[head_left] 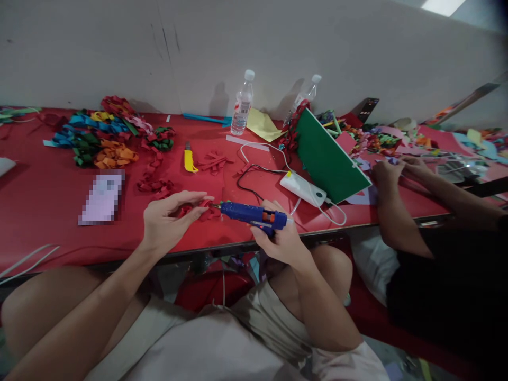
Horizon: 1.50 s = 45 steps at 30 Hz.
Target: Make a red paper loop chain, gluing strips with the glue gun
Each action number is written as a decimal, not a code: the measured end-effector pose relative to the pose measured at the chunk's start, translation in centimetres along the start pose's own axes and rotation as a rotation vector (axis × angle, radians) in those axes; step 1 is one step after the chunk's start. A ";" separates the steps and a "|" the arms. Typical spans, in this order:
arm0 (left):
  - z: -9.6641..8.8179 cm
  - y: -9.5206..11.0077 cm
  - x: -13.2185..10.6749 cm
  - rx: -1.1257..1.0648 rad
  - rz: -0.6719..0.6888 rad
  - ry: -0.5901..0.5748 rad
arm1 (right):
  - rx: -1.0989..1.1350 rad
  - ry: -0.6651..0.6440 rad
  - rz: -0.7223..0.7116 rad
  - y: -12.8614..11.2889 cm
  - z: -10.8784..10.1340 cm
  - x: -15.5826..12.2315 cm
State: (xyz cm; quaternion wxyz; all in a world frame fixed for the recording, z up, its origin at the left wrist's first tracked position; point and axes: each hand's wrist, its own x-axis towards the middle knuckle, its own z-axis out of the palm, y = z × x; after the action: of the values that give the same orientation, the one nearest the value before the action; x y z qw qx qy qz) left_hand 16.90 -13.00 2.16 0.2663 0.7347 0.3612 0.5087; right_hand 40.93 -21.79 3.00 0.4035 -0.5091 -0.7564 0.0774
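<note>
Right now the left hand (169, 217) is pinching a red curl (205, 203) between thumb and fingertips, just above the near edge of the red table (133, 233). And coming in from the other side, the right hand (281, 238) is gripping a blue glue gun (254, 214), fingers wrapping around the handle! Its nozzle is pointing left, straight at the curl; whether the two are touching, I cannot tell.

Just beyond the hands, a yellow cutter (189, 160) is lying beside some loose red strips (216, 162), with a red chain (154, 185) sprawling to the left. Further left, a pixelated phone (102, 198) is resting flat, and behind it a heap of looped paper (99, 140) is showing blue, green, orange and yellow.

Over to the right, a white device (304, 189) is trailing a cable near a green board (331, 153), which is leaning at a tilt. Towards the wall (119, 47), a bottle (242, 111) is standing upright beside yellow paper (264, 125). At far right, a co-worker's hands (391, 168) are working over purple scraps.
</note>
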 end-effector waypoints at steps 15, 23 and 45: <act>0.1 -0.3 -0.2 -0.023 -0.021 0.005 | -0.050 0.020 -0.044 0.4 0.0 -0.2; 0.2 -0.2 -0.2 -0.032 -0.045 0.008 | -0.033 0.033 0.015 0.4 0.1 -0.4; 0.0 0.1 -0.1 -0.030 0.012 0.005 | -0.071 0.062 -0.038 0.7 0.2 -0.4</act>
State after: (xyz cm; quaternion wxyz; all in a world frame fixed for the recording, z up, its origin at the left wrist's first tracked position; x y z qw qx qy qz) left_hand 16.90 -13.15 2.14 0.2733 0.7316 0.3499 0.5173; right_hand 41.30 -21.78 2.27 0.4099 -0.5107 -0.7553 0.0270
